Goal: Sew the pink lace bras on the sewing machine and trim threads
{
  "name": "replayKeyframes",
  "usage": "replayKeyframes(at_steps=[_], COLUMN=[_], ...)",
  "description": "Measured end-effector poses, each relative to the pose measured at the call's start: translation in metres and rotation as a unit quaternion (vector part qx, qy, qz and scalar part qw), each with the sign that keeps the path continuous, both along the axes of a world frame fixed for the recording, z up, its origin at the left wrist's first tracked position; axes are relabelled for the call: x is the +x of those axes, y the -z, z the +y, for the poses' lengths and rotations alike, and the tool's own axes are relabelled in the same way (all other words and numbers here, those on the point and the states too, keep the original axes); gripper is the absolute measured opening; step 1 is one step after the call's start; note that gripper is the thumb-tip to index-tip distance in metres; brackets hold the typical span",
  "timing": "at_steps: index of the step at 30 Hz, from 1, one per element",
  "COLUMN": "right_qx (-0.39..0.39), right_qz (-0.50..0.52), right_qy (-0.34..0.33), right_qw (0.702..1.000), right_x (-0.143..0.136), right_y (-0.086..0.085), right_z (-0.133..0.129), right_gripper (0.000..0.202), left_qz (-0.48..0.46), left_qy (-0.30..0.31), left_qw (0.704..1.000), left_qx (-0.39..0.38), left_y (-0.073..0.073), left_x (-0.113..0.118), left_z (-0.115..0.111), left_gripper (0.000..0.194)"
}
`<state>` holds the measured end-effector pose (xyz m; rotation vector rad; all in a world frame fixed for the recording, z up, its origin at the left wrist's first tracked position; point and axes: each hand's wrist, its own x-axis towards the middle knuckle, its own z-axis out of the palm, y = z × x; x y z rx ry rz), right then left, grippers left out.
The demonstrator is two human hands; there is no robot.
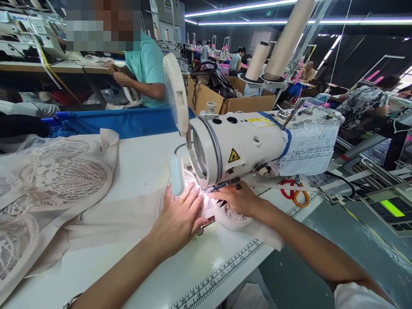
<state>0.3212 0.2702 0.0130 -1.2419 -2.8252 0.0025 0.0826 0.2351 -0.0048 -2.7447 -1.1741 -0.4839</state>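
Observation:
A white sewing machine (240, 148) stands on the white table, its lamp lighting the stitching area. Under its head lies a pale pink lace garment (210, 209). My left hand (180, 210) rests flat on the cloth left of the needle area, fingers spread. At the right of the needle area, my right hand (238, 198) lies on the lace cup, its index finger reaching toward the needle area; it has a small dark pointed tool (221, 202) in its fingers. The needle itself is hidden.
More lace garments (64, 184) are heaped at the table's left. Scissors with red and orange handles (295, 193) lie right of the machine. A ruler strip (222, 272) runs along the front edge. Thread cones (257, 62) and a cardboard box (247, 104) stand behind. A person in teal (149, 68) works beyond.

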Motion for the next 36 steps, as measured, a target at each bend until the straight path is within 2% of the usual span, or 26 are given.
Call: replayKeyframes(at_steps=[5,10,16,22,30,36], right_qx=[-0.038,-0.062,-0.057,-0.037,-0.037,-0.025], right_qz=[0.019,0.061,0.035,-0.020,0.006,0.012], right_qy=[-0.018,-0.025,-0.028,0.003,0.009,0.062], right_qw=[0.999,0.996,0.997,0.999,0.999,0.998], right_x=[0.003,0.007,0.006,-0.002,-0.001,-0.001], right_y=[0.012,0.015,0.002,-0.011,-0.006,0.001], right_z=[0.004,0.004,-0.002,-0.009,-0.011,-0.011], right_gripper=[0.055,0.057,0.059,0.059,0.051,0.036], left_qz=[0.023,0.097,-0.003,-0.031,-0.056,-0.066], left_qy=[-0.014,0.043,0.020,0.017,0.032,0.045], left_qw=[0.998,0.994,1.000,0.999,0.997,0.996], left_qx=[0.059,0.013,0.000,-0.009,-0.034,-0.028], left_y=[0.004,0.008,0.011,0.005,0.008,0.008], left_x=[0.006,0.008,0.001,-0.005,-0.009,-0.013], left_z=[-0.008,-0.009,-0.002,0.003,0.015,0.021], left_gripper=[0.038,0.045,0.051,0.046,0.048,0.050])
